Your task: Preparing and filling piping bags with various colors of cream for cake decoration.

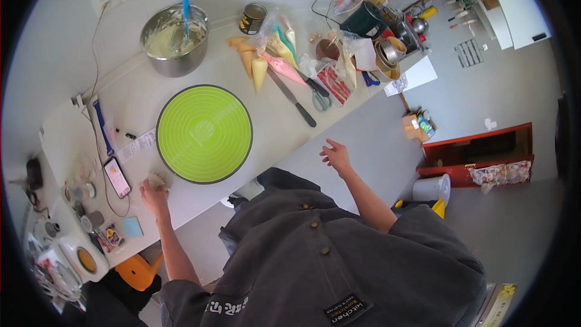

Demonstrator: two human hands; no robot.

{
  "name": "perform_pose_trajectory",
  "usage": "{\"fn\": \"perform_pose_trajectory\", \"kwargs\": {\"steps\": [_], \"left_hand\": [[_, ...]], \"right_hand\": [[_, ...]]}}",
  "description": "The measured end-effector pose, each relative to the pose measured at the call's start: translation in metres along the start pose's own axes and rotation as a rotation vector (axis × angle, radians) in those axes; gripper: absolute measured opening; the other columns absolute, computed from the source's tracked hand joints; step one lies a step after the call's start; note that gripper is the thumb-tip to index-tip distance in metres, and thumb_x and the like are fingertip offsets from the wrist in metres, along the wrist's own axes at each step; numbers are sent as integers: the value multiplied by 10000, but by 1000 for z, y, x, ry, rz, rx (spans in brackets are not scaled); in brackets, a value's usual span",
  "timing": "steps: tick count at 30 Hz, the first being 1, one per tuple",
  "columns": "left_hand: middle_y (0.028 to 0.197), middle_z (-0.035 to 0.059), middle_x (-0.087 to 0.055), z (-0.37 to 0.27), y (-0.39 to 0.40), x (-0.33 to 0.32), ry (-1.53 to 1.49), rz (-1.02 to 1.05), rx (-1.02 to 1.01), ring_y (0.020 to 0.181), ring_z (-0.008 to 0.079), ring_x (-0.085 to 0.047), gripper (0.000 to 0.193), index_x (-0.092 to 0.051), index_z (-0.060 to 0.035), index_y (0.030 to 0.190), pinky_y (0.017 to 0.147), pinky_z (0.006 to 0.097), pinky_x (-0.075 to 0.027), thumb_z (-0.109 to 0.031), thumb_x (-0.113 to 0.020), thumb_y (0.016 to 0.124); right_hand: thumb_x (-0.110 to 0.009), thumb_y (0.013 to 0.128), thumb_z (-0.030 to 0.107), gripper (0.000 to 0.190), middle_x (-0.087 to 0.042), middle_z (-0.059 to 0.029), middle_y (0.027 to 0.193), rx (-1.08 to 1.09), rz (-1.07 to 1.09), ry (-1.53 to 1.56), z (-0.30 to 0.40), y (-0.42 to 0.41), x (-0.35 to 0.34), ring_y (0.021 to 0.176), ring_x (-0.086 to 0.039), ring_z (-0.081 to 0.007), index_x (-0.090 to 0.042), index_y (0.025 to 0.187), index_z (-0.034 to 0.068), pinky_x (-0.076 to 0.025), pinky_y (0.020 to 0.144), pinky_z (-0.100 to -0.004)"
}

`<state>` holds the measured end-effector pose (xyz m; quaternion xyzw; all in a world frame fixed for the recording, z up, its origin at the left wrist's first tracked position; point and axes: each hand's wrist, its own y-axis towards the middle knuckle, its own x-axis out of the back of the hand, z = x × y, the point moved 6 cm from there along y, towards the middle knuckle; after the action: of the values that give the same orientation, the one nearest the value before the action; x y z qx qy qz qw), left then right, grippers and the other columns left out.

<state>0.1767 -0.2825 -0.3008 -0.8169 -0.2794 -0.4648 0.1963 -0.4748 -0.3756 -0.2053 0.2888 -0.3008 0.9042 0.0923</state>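
My left hand [155,199] is closed around a crumpled whitish cloth or tissue [157,181], low over the tabletop near its front edge. Just to the right of it lies a round lime-green cake turntable [204,134] with ring markings and a dark rim. A lit phone [117,177] rests left of this hand, beside a thin cable. My right hand [337,156] hangs in the air past the table's front edge, fingers apart and holding nothing. Nearest to it on the table is a long spatula [292,99] with a black handle.
Behind the turntable stands a steel mixing bowl [174,64] of pale cream with a blue-handled spatula [186,16]. Filled piping bags [283,69], scissors [321,101] and a tray of red pieces [335,84] crowd the right. An orange stool [135,272] is under the left end.
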Motion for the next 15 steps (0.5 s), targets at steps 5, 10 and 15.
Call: {"fn": "perform_pose_trajectory", "kwargs": {"steps": [5,10,15], "left_hand": [[1216,230,-661,4,-5,15,88,-82,-38,1020,394,-662,555,-542,-26,1384,835,462,-529,-177,-685,869],[1040,108,-705,-124,-38,40,-982,12,416,844,163,-675,620,-458,-20,1447,718,295,-529,-320,-687,955],[1040,129,-692,-132,-73,23,-959,-45,628,833,200,-680,704,-381,-47,1490,698,324,-547,-274,-733,924]], "right_hand": [[-630,923,181,500,-746,-104,846,93,43,69,28,42,-10,612,-686,-148,-566,1397,34,-516,496,-275],[-638,924,178,442,-732,-105,808,245,112,78,75,102,-40,610,-684,-142,-616,1343,36,-512,517,-288],[-658,894,178,255,-698,-108,734,415,111,70,173,186,-63,620,-674,-162,-756,1098,61,-522,601,-315]]}}
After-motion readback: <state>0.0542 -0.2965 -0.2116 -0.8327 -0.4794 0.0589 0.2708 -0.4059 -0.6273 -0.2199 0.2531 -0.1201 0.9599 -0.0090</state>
